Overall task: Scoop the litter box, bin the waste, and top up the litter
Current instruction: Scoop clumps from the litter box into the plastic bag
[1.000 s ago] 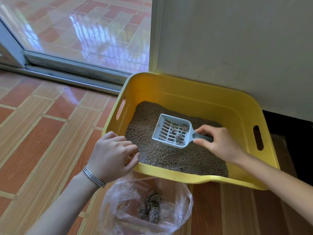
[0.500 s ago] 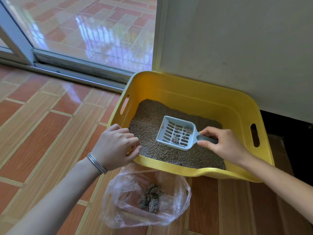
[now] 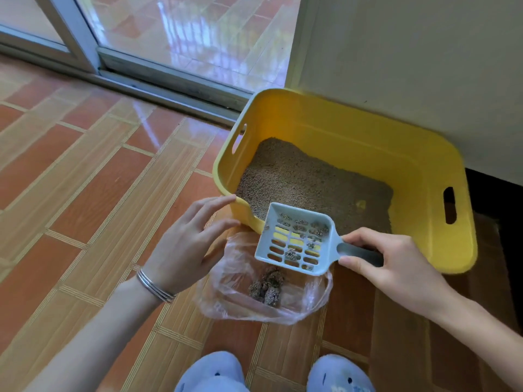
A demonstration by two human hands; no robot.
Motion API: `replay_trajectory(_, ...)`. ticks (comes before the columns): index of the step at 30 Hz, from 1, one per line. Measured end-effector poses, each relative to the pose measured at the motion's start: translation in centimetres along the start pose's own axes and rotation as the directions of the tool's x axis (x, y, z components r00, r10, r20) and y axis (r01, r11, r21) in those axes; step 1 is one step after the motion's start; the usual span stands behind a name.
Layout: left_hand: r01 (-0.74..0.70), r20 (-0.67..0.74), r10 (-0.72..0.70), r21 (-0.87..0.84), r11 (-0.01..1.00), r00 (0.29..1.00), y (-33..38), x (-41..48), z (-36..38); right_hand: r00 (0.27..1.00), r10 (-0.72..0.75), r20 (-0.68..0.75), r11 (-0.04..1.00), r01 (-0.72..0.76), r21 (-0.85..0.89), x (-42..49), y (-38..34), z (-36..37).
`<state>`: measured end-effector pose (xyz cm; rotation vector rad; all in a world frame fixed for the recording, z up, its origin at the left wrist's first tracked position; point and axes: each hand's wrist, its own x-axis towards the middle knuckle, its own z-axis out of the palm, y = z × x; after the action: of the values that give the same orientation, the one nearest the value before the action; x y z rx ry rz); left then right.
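In the head view, a yellow plastic litter box (image 3: 424, 171) with slotted handle cutouts stands on the tiled floor (image 3: 85, 179) against a pale wall (image 3: 410, 66), beside a sliding glass door (image 3: 184, 38). Grey-brown granular litter (image 3: 305, 179) covers most of its bottom, with a small bare yellow patch near the right side. A pale blue slotted plastic scoop (image 3: 295, 241) hangs over the box's near rim and above the mouth of a clear plastic bag (image 3: 263, 290) lying on the floor just in front of the box. Small grey clumps sit on the scoop's grid, and darker clumps of waste (image 3: 267, 287) lie inside the bag.

The right hand (image 3: 390, 264) grips the scoop's dark grey handle, thumb on top and fingers curled beneath. The left hand (image 3: 186, 244), wearing thin silver bangles (image 3: 154, 285) at the wrist, is spread with fingers straight, its fingertips reaching the box's near-left corner and the bag's edge. Two light blue slippers (image 3: 212, 374) show at the bottom.
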<state>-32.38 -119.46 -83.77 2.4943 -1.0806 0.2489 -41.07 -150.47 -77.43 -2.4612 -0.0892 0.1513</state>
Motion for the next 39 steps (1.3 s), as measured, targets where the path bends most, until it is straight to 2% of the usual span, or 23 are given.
replay_trajectory(3,0.04,0.032,-0.039,-0.033,0.999,0.999,0.5,-1.0,0.8,1.0,0.02,0.008,0.998,-0.02,-0.063,-0.8,0.0,2.3)
replay_trajectory(5,0.043,0.034,-0.042,-0.027,0.999,0.999,0.7,-1.2,1.1,0.999,-0.008,-0.046,0.981,-0.001,-0.195,-1.0,0.4,3.9)
replay_trajectory(9,0.031,0.0,-0.031,0.031,0.999,1.0,0.4,-0.6,1.0,0.953,-0.287,-0.093,0.847,0.207,-0.491,-0.6,1.4,6.4)
replay_trajectory(12,0.024,0.001,-0.024,0.057,0.998,1.0,0.1,-0.2,0.9,0.902,-0.427,-0.065,0.737,0.306,-0.602,-0.4,2.2,7.3)
replay_trajectory(15,0.018,0.018,-0.019,0.067,0.998,1.0,0.0,-0.2,0.8,0.881,-0.472,-0.047,0.689,0.335,-0.643,-0.5,2.8,7.5)
replay_trajectory(24,0.027,0.035,-0.03,0.075,0.997,0.999,0.1,-0.2,0.8,0.853,-0.522,-0.01,0.656,0.394,-0.643,-0.7,2.6,6.7)
replay_trajectory(27,0.022,0.048,-0.026,0.078,0.997,0.999,-0.1,0.0,0.5,0.877,-0.48,-0.002,0.68,0.371,-0.633,-0.6,2.4,5.9)
replay_trajectory(30,0.007,0.045,-0.01,0.074,0.997,0.999,-0.2,0.4,0.0,0.921,-0.39,-0.007,0.767,0.32,-0.556,-0.8,1.4,4.1)
replay_trajectory(32,-0.005,0.045,0.001,0.081,0.997,0.999,-0.3,1.1,-0.4,0.957,-0.281,-0.07,0.845,0.212,-0.491,-1.0,0.7,2.0)
replay_trajectory(35,-0.016,0.06,0.011,0.085,0.996,0.998,-0.5,2.6,-0.7,0.989,0.003,-0.147,0.951,-0.048,-0.306,-0.6,0.3,-1.7)
replay_trajectory(37,-0.027,0.08,0.02,0.089,0.996,0.997,-0.7,3.9,-0.7,0.979,0.146,-0.143,0.956,-0.177,-0.233,0.6,0.9,-3.4)
replay_trajectory(39,-0.034,0.101,0.025,0.089,0.995,0.995,-1.0,5.3,-0.5,0.962,0.243,-0.123,0.933,-0.266,-0.242,2.4,2.3,-4.5)
